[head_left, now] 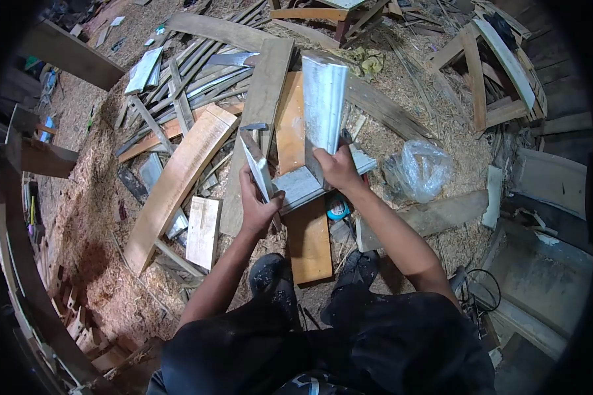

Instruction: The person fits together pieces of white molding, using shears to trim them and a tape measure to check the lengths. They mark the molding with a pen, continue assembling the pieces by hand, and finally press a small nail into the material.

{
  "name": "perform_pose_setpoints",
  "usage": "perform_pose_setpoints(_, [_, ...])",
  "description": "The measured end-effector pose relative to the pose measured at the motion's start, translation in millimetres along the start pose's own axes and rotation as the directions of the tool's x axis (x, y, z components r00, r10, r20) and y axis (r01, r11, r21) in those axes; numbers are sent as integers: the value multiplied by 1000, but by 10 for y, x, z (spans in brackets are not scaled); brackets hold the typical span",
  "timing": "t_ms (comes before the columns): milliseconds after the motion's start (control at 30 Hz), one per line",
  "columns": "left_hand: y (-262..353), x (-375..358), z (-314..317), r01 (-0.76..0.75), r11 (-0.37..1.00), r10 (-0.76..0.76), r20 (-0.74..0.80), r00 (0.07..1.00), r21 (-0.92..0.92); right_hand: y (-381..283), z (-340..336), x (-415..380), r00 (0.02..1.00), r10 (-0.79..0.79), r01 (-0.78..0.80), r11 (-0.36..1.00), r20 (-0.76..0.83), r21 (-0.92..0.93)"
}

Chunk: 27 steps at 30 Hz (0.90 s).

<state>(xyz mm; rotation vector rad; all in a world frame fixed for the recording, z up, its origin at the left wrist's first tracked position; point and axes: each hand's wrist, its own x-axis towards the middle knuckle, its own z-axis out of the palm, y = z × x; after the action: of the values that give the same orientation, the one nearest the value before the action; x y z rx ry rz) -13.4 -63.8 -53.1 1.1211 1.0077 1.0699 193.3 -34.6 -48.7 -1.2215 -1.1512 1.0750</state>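
Note:
My left hand (260, 205) is closed round a short white-painted piece of wood (260, 172), held tilted on its edge. A longer white-painted moulding (324, 99) stands almost upright in my right hand (339, 169), gripped near its lower end. Between the hands, another white-painted wood piece (298, 187) lies crosswise over an orange-brown board (310, 243). Just beyond my left hand is a dark metal tool head (254, 126), with part of the tool hidden behind the white piece. Below my right hand sits a teal tape measure (338, 208).
Sawdust and scrap wood cover the ground. A curved plank (181, 184) and a pale short block (203, 232) lie left; a saw blade (233, 59) rests further off. Clear crumpled plastic (420, 171) lies right. Wooden frames (487, 72) stand around the edges.

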Motion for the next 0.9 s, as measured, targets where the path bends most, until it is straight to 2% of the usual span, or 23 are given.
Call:
perform_pose_setpoints(100, [-117, -70, -23, 31, 999, -27, -91, 995, 35, 160, 34, -110, 997, 59, -49, 984, 50, -169])
perform_pose_setpoints(133, [-148, -49, -38, -58, 989, 71, -94, 993, 137, 191, 41, -115, 996, 70, -56, 977, 60, -204])
perform_pose_setpoints(233, [-224, -18, -92, 50, 998, -47, -79, 996, 36, 323, 56, -115, 986, 151, -126, 949, 66, -288])
perform_pose_setpoints(267, [-174, -16, -57, 87, 996, -87, -106, 991, 0, 353, 49, -77, 968, 238, -197, 917, 80, -347])
perform_pose_setpoints(433, [-245, -3, 1, 17, 999, -11, -181, 983, 30, 328, 117, -42, 997, -56, 65, 967, 44, -245])
perform_pose_setpoints(500, [-220, -19, 18, -4, 995, 23, -191, 981, 96, 300, 118, -40, 997, -47, 62, 967, 66, -246])
perform_pose_setpoints(600, [-189, 72, 31, 20, 998, -3, -244, 970, 67, 457, -4, 58, 976, 133, -77, 952, 173, -297])
perform_pose_setpoints(700, [-84, 200, 60, 110, 993, -95, -272, 958, 39, 563, -26, 219, 985, 84, -29, 941, 150, -337])
perform_pose_setpoints(733, [-101, 249, 72, 74, 997, -66, -280, 958, 16, 481, -25, 267, 972, 155, -84, 932, 177, -353])
perform_pose_setpoints(833, [-99, 320, 34, 84, 996, -75, -226, 971, 29, 500, 68, 333, 993, 53, -12, 935, 105, -353])
perform_pose_setpoints(900, [-83, 338, 33, 101, 994, -88, -227, 970, 49, 437, 71, 376, 988, 94, -41, 926, 124, -376])
